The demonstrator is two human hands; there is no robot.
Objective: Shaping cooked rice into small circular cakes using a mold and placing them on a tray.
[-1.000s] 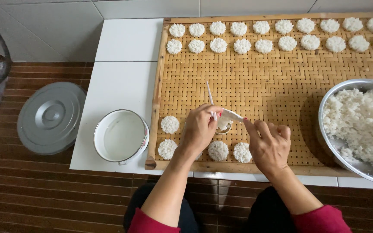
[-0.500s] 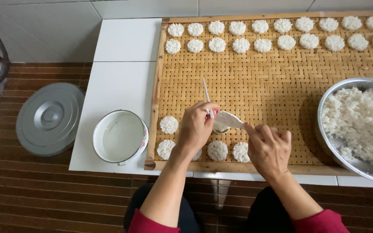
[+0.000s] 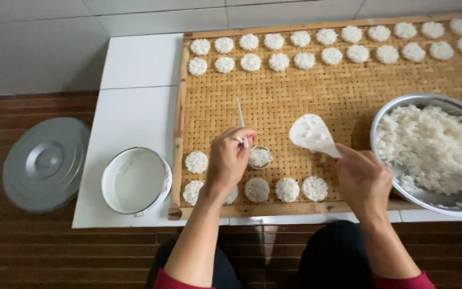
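A woven bamboo tray (image 3: 316, 101) lies on a white tiled table (image 3: 129, 96) above brown flooring (image 3: 38, 246).

Metal bowl (image 3: 402, 115) cut by right edge; paddle handle hidden.

Both bare forearms reach up from the near edge of the woven bamboo tray (image 3: 348, 101), red sleeves showing at the elbows. The left hand (image 3: 230, 159) hovers over the tray's near left part, knuckles up, wrist bent slightly inward, its fingers (image 3: 241, 137) curled closed around a thin white stick (image 3: 240, 119) that points away from the body. The right hand (image 3: 363, 179) sits to the right of it, over the tray's near edge, back of the hand upward, thumb and fingers pinched on the handle of a white rice paddle (image 3: 312, 134) whose blade angles up and left, toward the left hand.
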